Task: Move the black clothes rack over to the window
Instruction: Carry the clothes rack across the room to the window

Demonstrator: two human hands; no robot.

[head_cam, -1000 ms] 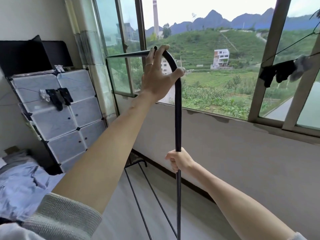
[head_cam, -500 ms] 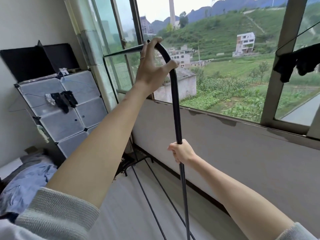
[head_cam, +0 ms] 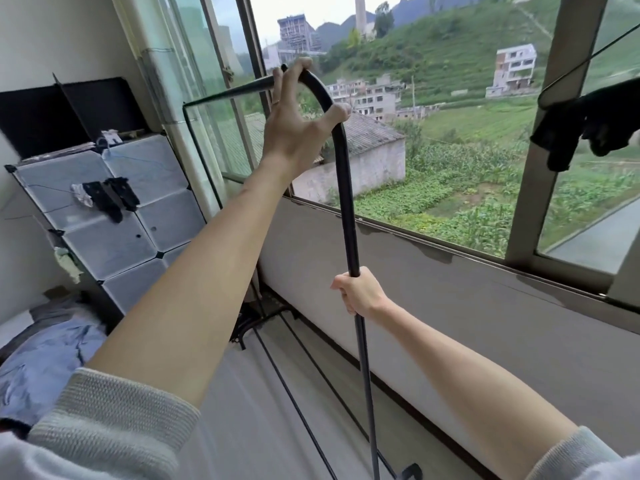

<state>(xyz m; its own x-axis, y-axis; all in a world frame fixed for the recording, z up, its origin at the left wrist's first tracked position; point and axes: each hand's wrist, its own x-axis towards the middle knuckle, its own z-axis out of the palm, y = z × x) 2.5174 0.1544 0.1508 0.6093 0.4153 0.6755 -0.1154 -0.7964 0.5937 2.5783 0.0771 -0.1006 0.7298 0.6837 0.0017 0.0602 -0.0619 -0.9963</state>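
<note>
1. Over the last second the black clothes rack (head_cam: 348, 202) has drawn closer to the window (head_cam: 450, 133): the wall below the sill now fills more of the view, the sill has dropped lower in it, and the houses and fields outside look larger than they did. The person has stepped forward with the rack in hand.

2. For the task, this suggests the carry is nearly done. The rack's near upright stands just in front of the sill, its top bar runs left toward the storage cubes (head_cam: 114, 216), and the base rails lie along the foot of the wall. What probably remains is setting it down square and letting go. Whether the feet are on the floor cannot be told from here.

3. The left hand (head_cam: 298, 126) is raised high, arm nearly straight, and is wrapped over the curved top corner of the rack: fingers hooked over the bar, thumb pressed against the bend on the window side. A ring shows on one finger. It is a firm, closed hold on the rack.

4. The right hand (head_cam: 360, 294) sits lower, fisted around the same upright at about mid-height, knuckles to the left, forearm reaching in from the lower right. It too is clamped tight on the pole.

5. Both sleeves are pushed back to the elbow. Dark garments (head_cam: 588, 126) hang on a line at the right by the window frame, well clear of the rack.
</note>
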